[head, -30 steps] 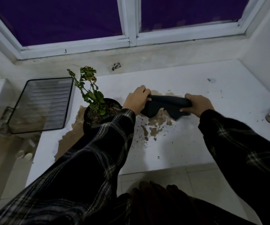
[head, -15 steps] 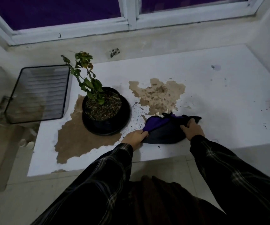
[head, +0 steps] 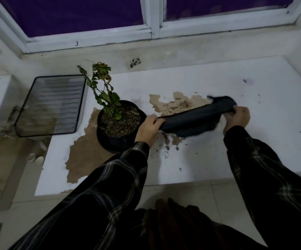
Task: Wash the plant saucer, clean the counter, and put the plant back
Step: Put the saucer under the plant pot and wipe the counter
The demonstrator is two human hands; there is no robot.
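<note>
Head: cloth (head: pixel 191 121) stretched between left hand (head: pixel 148 128), right hand (head: pixel 237 118).

One plant (head: pixel 106 94) in one black pot (head: pixel 118 123), which stands on one saucer (head: pixel 110 147). One dark cloth (head: pixel 193 120), held by two hands: the left hand (head: pixel 148 129) and the right hand (head: pixel 236 118). One counter (head: pixel 218 159) with two large brown stains, one (head: pixel 84 156) by the pot and one (head: pixel 175 103) by the cloth. One wire-framed tray (head: pixel 50 105) at the left. Two window panes above, split by one white frame (head: pixel 152 17)
</note>
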